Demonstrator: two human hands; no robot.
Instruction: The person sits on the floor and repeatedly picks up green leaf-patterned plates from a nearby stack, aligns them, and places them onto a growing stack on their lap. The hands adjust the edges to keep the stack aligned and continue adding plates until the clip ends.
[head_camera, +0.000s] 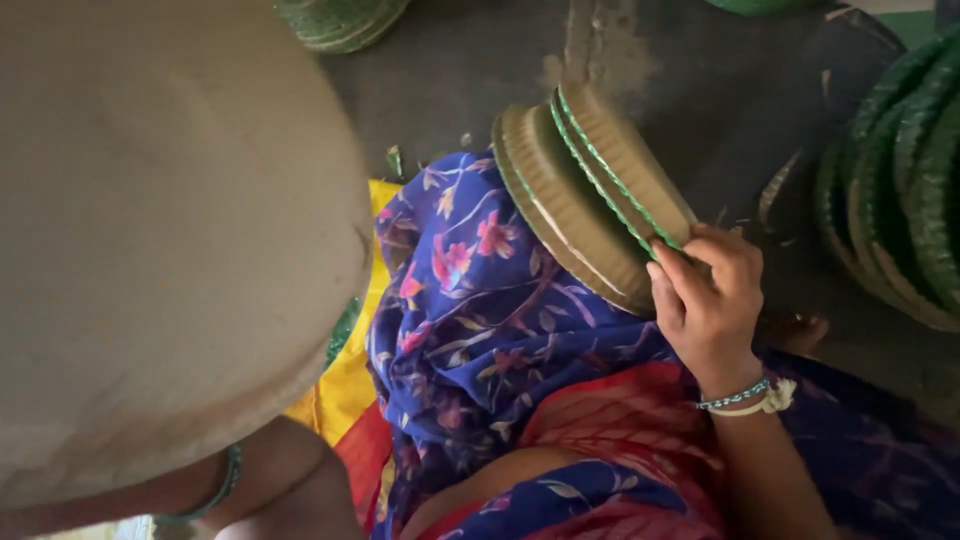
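Observation:
My right hand (708, 300) grips the lower edge of a tilted stack of tan round plates (585, 190) with thin green rims. The stack rests on my lap against blue flowered cloth (470, 310). A beaded band and a white thread circle that wrist. A large tan disc (160, 230), very close to the camera, fills the left side. My left forearm, with a green bangle (225, 485), runs under the disc at the bottom left. The left hand itself is hidden behind the disc.
Green-edged plate stacks stand at the right (900, 180), and another stack stands at the top (340, 20). Between them is dark floor (500, 70) with scraps and a dusty patch. A yellow cloth (350, 385) lies beside my lap.

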